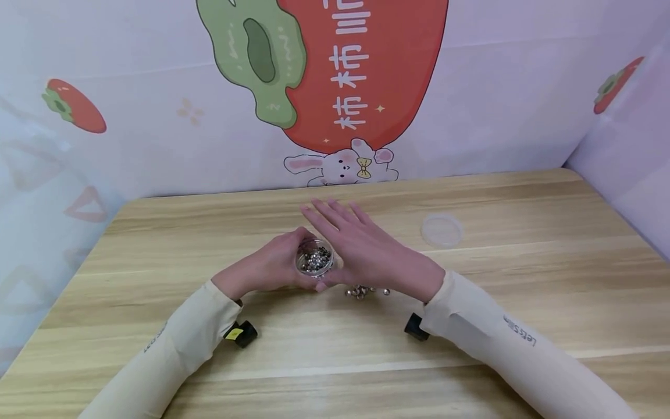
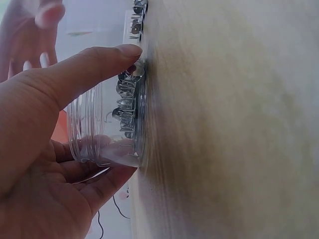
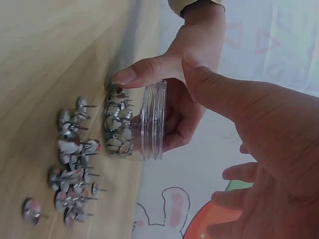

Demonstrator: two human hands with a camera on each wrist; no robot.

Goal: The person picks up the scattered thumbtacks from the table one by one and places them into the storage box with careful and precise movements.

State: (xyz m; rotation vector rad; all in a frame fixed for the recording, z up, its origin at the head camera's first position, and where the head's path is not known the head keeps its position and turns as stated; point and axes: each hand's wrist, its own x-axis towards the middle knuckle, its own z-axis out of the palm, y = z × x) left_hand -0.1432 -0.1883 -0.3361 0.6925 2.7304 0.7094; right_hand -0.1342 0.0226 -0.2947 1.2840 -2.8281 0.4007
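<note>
A clear, open-topped jar [image 3: 154, 119] stands upright on the wooden table with metal thumbtacks [image 1: 316, 259] in its lower part. My left hand [image 1: 274, 262] grips it from the left, thumb and fingers around the wall. To its right hovers my right hand [image 1: 366, 250], fingers extended and thumb tip near the jar's front; no thing shows in its grasp. Beside the jar, partly under the right hand in the head view, lies a loose pile of thumbtacks [image 3: 75, 169]. One single thumbtack [image 3: 32, 211] lies a little apart from the pile.
A clear round lid [image 1: 442, 231] lies on the table [image 1: 335, 355] behind and right of the hands. At the table's back edge hangs a printed cloth [image 1: 157, 139] with persimmons and a rabbit; another cloth side closes off the right.
</note>
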